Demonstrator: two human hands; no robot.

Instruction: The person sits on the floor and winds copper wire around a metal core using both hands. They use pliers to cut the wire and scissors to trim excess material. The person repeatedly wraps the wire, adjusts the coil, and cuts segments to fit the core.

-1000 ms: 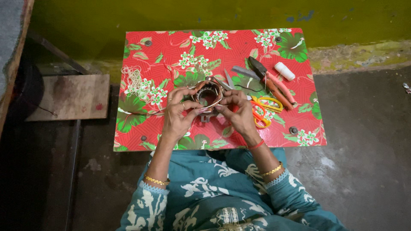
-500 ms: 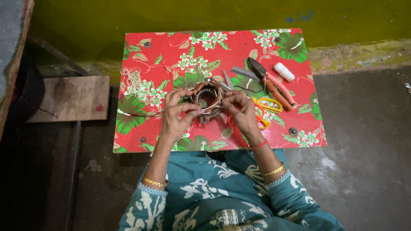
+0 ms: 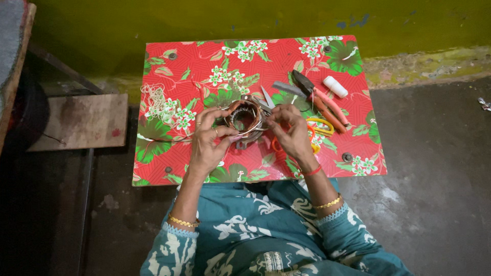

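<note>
A round motor stator with copper windings (image 3: 244, 117) rests on the red floral table (image 3: 317, 168), held between both hands. My left hand (image 3: 209, 140) grips its left side, thumb and fingers curled over the rim. My right hand (image 3: 290, 130) pinches the right side of the stator, where thin white thread runs across the coil. The stator's lower edge is hidden by my fingers.
Red-handled pliers (image 3: 321, 100), yellow-handled scissors (image 3: 319, 128), a grey blade tool (image 3: 288, 89) and a white thread spool (image 3: 335, 87) lie right of the stator. A loose tangle of pale thread (image 3: 158, 105) lies at the left. A wooden board (image 3: 76, 121) lies on the floor left of the table.
Both hands have stayed on the stator; the fingers shifted slightly around its rim. Nothing else moved.
</note>
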